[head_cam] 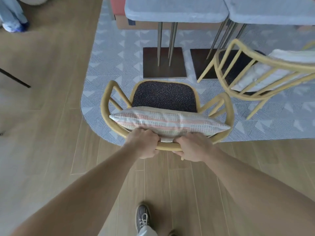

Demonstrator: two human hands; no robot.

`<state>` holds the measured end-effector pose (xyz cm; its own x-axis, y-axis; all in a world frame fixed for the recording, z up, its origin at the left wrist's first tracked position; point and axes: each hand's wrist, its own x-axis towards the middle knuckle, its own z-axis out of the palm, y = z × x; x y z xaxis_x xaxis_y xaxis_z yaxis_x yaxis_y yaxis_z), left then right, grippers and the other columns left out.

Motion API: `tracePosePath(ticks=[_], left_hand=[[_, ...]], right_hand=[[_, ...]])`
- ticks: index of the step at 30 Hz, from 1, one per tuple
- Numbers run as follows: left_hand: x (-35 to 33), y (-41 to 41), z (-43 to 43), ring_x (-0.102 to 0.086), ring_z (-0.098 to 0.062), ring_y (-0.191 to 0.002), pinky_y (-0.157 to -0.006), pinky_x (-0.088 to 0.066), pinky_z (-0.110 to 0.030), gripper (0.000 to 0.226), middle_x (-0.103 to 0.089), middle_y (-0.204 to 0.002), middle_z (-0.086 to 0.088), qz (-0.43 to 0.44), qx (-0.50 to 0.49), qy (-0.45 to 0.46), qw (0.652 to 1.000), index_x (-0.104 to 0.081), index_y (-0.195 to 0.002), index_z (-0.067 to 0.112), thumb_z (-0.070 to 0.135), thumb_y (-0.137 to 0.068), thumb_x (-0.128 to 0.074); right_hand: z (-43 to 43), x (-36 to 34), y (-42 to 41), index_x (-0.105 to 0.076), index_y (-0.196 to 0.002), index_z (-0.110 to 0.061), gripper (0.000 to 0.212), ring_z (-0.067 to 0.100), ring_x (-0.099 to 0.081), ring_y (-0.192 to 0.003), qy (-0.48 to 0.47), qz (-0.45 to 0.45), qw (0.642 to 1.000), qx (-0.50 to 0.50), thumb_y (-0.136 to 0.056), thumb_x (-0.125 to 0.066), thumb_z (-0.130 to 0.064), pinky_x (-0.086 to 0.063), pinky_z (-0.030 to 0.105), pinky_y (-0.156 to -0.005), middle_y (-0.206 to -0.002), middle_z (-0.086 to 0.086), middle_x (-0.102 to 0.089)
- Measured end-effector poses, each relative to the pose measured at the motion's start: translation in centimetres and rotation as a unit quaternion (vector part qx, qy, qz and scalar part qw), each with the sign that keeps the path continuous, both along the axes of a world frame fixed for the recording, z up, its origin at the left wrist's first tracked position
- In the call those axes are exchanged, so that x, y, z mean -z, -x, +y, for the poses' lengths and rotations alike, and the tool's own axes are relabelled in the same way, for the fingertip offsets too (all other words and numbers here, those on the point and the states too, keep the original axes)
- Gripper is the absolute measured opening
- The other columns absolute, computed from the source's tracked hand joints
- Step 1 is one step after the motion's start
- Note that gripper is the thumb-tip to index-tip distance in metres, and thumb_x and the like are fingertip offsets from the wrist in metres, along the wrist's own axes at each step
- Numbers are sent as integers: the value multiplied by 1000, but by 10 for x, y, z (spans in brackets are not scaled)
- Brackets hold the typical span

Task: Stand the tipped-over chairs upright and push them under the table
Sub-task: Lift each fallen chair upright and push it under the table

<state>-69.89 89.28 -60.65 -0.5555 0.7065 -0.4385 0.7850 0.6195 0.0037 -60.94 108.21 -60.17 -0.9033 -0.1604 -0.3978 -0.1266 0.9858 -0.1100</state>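
Yellow armchair (164, 97) stands upright at the rug's rounded corner, seat front facing the grey table (175, 11) and well short of it. The push axis likely runs straight ahead from the hands toward the dark square base plate (164, 63). Table: matte top, thin metal legs. Rug (115, 53): blue-grey triangle pattern. Second yellow chair (238, 68) sits to the right, angled, blurred, with a white cushion on it. Striped cushion (168, 122) leans against the near chair's back, behind the speckled dark seat. Left hand (144, 144) and right hand (194, 147) both have fingers wrapped round the curved back rail (167, 147), side by side and equally near.
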Motion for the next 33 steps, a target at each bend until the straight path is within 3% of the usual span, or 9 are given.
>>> tracePosePath(ticks=[6,13,23,26,33], left_hand=[[0,49,31,-70,-29,-96,-81,-51,-39,31,-73,-103,0,10,1,0,1000,-73,-111,27,47,-97,-54],[0,109,78,-71,-30,-102,-86,-51,-40,32,-74,-110,-1,19,-13,7,1000,-73,-117,28,45,-96,-56],[-1,210,133,-70,-25,-103,-90,-51,-39,29,-74,-108,5,14,-75,7,997,-72,-117,33,47,-97,-57],[2,241,138,-71,-25,-101,-86,-49,-37,29,-74,-106,6,15,-86,2,996,-73,-115,34,50,-96,-57],[-1,299,159,-71,-23,-95,-88,-56,-38,29,-74,-101,5,9,-48,-11,999,-73,-112,32,49,-97,-55]], right_hand=[[29,-1,47,-68,-125,-34,32,29,-75,-92,-16,15,1000,3,-102,-54,-51,-53,40,-73,-106,0,-78],[81,7,113,-64,-132,-36,35,29,-74,-87,-17,23,999,-18,-98,-60,-34,-49,38,-69,-101,2,-77],[144,6,237,-65,-130,-35,31,30,-73,-94,-6,37,997,-73,-99,-60,-33,-44,38,-72,-108,3,-75],[154,7,269,-62,-130,-33,32,29,-73,-91,-11,41,995,-85,-98,-62,-37,-50,40,-74,-105,3,-75],[176,9,324,-49,-133,-28,40,26,-72,-80,-21,57,996,-65,-98,-62,-41,-44,35,-66,-96,2,-75]])
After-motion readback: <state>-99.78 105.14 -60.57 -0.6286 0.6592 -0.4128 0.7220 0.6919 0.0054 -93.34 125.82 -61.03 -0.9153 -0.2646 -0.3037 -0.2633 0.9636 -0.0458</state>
